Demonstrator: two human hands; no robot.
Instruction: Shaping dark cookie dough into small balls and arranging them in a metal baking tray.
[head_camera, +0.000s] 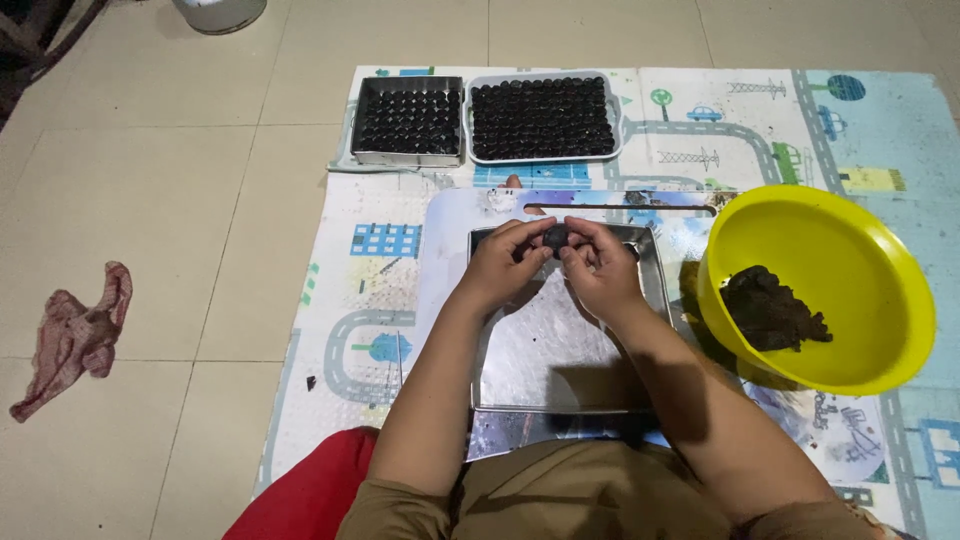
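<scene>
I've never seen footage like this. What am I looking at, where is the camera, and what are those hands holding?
There is no machine here: a camera worn on a person's head looks down at their own two bare hands. The left hand and right hand together pinch a small dark lump over an empty metal tray. The tray rests on a play mat printed with roads, spread on a tiled floor. To the right stands a yellow bowl holding dark paste. Farther away sit two trays packed with dark pieces. A reddish rag lies on the floor at left.
</scene>
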